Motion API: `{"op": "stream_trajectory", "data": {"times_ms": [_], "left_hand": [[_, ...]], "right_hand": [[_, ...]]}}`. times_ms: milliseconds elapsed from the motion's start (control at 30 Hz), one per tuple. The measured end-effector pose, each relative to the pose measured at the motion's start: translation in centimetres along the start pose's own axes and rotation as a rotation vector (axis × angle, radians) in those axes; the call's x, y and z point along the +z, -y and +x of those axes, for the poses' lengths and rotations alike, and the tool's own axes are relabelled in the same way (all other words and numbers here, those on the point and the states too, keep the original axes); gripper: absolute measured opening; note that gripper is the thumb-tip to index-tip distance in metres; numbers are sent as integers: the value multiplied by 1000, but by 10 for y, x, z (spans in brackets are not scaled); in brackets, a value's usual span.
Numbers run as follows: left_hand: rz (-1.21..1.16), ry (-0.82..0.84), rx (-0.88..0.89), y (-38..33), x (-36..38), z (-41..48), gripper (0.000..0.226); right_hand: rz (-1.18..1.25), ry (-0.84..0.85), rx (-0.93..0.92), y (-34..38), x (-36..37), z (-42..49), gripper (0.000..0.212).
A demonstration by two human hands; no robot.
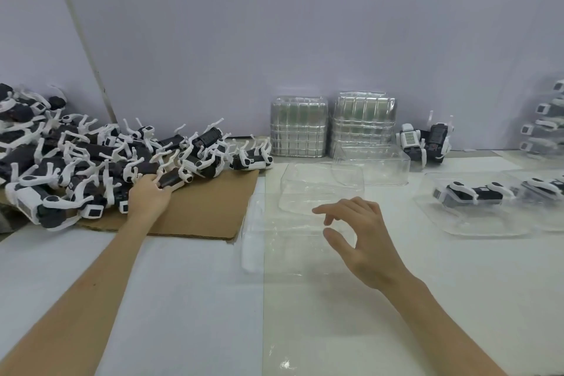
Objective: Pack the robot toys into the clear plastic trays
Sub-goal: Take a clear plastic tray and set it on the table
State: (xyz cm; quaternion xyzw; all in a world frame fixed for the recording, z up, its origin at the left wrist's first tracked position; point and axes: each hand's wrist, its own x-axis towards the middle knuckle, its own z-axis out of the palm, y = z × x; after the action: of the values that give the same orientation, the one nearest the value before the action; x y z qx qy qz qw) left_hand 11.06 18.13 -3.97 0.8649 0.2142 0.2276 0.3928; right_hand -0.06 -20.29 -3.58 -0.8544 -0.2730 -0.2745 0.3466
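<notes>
A heap of black-and-white robot toys (pixel 91 156) lies on a brown cardboard sheet (pixel 201 214) at the left. My left hand (pixel 149 195) reaches into the heap's near edge, its fingers closing on one dark robot toy (pixel 172 178). An empty clear plastic tray (pixel 320 189) lies open in the middle of the table. My right hand (pixel 357 232) hovers over the near part of that tray, fingers relaxed and apart, holding nothing. A packed clear tray (pixel 470 207) with a robot toy in it sits at the right.
Two stacks of clear trays (pixel 332 128) stand against the back wall. Another empty clear tray (pixel 381 165) lies before them. Two loose robot toys (pixel 424 140) sit at the back right, and stacked packed trays (pixel 546 119) fill the far right edge.
</notes>
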Motion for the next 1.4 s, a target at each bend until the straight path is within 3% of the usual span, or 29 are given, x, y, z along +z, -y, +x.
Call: {"op": "stream_trajectory", "data": {"times_ms": [100, 167, 367, 533, 633, 867, 967, 1067, 1133, 1267, 1400], "left_hand": [[31, -88, 69, 5, -3, 4, 20], [-71, -90, 34, 2, -8, 5, 22], [-633, -22, -232, -27, -15, 7, 16], [-1367, 63, -529, -65, -35, -6, 23], [-1566, 117, -549, -93, -43, -20, 17], [-1382, 423, -285, -137, -18, -82, 15], [-1276, 548, -109, -148, 3, -112, 17], [-938, 646, 230, -149, 15, -133, 13], [-701, 622, 472, -144, 19, -139, 11], [-462, 478, 736, -130, 19, -134, 20], [-324, 389, 646, -94, 24, -129, 38]], "right_hand": [[39, -46, 42, -1, -1, 0, 24], [48, -80, 58, -1, 0, 1, 24], [110, -194, 110, 0, 1, 4, 21], [255, -240, 179, 1, -6, 14, 36], [321, -233, 183, 4, -7, 22, 35], [615, -37, 349, 10, -2, 59, 19], [775, 11, 453, 11, 5, 75, 39], [850, -101, 507, 12, 14, 79, 42], [834, -185, 501, 9, 17, 77, 35], [883, -255, 449, 0, 12, 73, 33], [953, -363, 487, -7, 1, 71, 46]]}}
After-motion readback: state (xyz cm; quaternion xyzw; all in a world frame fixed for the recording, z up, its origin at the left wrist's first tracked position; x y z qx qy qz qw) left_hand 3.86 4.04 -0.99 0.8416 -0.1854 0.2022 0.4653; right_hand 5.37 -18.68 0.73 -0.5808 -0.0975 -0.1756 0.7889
